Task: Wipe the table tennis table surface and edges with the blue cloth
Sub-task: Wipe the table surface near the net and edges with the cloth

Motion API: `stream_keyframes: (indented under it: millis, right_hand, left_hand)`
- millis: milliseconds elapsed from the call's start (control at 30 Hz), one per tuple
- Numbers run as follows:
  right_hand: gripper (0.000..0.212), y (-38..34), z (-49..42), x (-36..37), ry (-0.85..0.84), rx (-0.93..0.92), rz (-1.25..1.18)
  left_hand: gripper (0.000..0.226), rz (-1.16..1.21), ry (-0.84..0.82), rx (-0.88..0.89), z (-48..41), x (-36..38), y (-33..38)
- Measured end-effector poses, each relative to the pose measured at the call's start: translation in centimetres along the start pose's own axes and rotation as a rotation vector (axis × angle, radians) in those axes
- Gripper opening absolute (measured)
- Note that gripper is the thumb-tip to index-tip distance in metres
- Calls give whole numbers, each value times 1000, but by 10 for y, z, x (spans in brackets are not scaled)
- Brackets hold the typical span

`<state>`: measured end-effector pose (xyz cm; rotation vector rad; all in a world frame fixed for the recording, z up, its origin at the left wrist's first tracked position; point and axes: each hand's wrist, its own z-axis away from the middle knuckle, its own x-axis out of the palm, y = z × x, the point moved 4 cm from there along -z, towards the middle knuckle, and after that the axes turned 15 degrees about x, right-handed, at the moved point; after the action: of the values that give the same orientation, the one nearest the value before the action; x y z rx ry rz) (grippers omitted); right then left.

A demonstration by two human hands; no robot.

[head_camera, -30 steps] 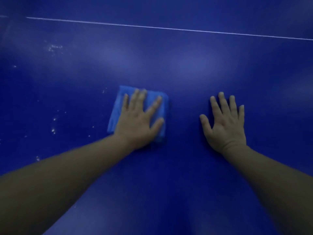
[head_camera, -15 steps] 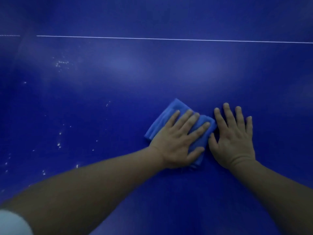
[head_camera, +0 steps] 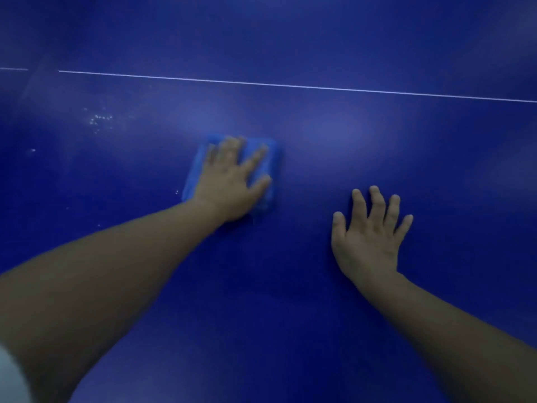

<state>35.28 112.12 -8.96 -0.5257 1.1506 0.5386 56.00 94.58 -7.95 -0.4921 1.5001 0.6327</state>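
Note:
The dark blue table tennis table (head_camera: pixel 290 301) fills the whole view. A folded blue cloth (head_camera: pixel 195 175) lies flat on it near the middle. My left hand (head_camera: pixel 232 181) presses down on the cloth with fingers spread, covering most of it. My right hand (head_camera: pixel 369 237) rests flat on the bare surface to the right and nearer me, fingers apart, holding nothing. A gap of bare table separates the two hands.
A thin white line (head_camera: pixel 290 85) runs across the table beyond the hands. Pale specks (head_camera: pixel 98 119) dot the surface at the far left, with a few more near the cloth's left edge (head_camera: pixel 177 192).
My left hand has slid the cloth to the left and farther away from me, away from my right hand, which it was touching half a second ago. The right hand has stayed planted.

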Motion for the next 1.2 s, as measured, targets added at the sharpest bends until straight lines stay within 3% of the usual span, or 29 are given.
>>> stream_keyframes:
  millis: [67,100,200,267,300,333,400,467,500,600,667,700,800,867,900,1033,1067,1100,1200]
  right_hand:
    - [67,-11,-2,5,39,53,6]
    - [67,-14,-4,6,54,56,17]
    - [66,-9,-4,8,49,57,29]
    - [66,-9,-4,7,59,73,28]
    - [66,-10,-4,7,60,77,31]
    - [67,-11,-5,7,59,80,38]
    - [67,-12,-4,7,56,88,52]
    - [68,-12,-5,6,62,94,54]
    - [67,-12,-5,6,61,94,50]
    - [67,-13,-3,5,56,92,41]
    - [66,-13,-3,4,49,104,29]
    - [66,-14,-3,4,48,105,29]
    - [71,-16,0,1,64,107,22]
    - [73,-17,0,0,60,104,23]
    - [73,-17,0,0,54,103,28]
    - [68,-16,0,0,47,113,43]
    - [69,-16,1,0,50,114,44]
    - [72,-17,1,-1,56,113,45]
    - [75,-19,1,0,66,105,31]
  left_hand:
    - [68,21,-9,-289,-14,1,-27]
    - [69,8,1,-253,-18,6,-20]
    - [69,53,57,315,-3,14,52]
    - [67,33,27,529,-3,16,63]
    - [67,8,18,498,-17,14,48]
    - [67,-16,13,357,-38,12,23]
    - [67,10,-29,-49,-75,3,-36]
    - [69,40,-49,-153,-90,1,-52]
    - [71,23,-27,-69,-87,4,-37]
    - [68,62,28,507,-41,17,45]
    - [65,20,-20,638,-40,18,48]
    - [66,7,-27,539,-58,15,28]
    - [67,3,-31,-102,-104,-3,-74]
    - [70,50,-6,-379,-93,-4,-117]
    - [72,39,3,-389,-80,1,-116]
    - [70,0,31,199,-32,14,-59]
    - [70,-13,19,228,-34,9,-74]
    - [72,-15,7,120,-40,5,-102]
    - [72,16,-42,-425,-54,-9,-181]
